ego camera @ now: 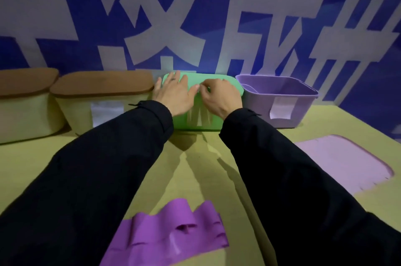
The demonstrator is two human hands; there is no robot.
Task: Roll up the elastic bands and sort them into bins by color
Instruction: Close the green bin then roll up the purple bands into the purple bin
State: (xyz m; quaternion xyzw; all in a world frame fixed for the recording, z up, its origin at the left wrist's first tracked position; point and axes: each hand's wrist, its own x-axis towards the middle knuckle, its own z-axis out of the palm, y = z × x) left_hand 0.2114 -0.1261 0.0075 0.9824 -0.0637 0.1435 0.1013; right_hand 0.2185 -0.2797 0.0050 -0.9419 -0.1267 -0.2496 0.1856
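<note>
Both arms in black sleeves reach straight forward from the lower corners of the frame to the green bin (235,90) at centre. The left hand (173,94) lies flat on the bin's green lid (230,84), fingers straight and spread, a ring on one finger. The right hand (219,97) rests on the same lid just beside it, fingers curled down with thumb and forefinger drawn together near the left thumb; whether they pinch anything cannot be told.

A purple band (171,233) lies unrolled and rumpled on the desk (28,168) at bottom centre, between the two sleeves. The purple bin (282,101) stands open to the right of the green one, its lid (347,161) flat on the desk at right. Two beige bins (73,111) with brown lids stand at upper left.
</note>
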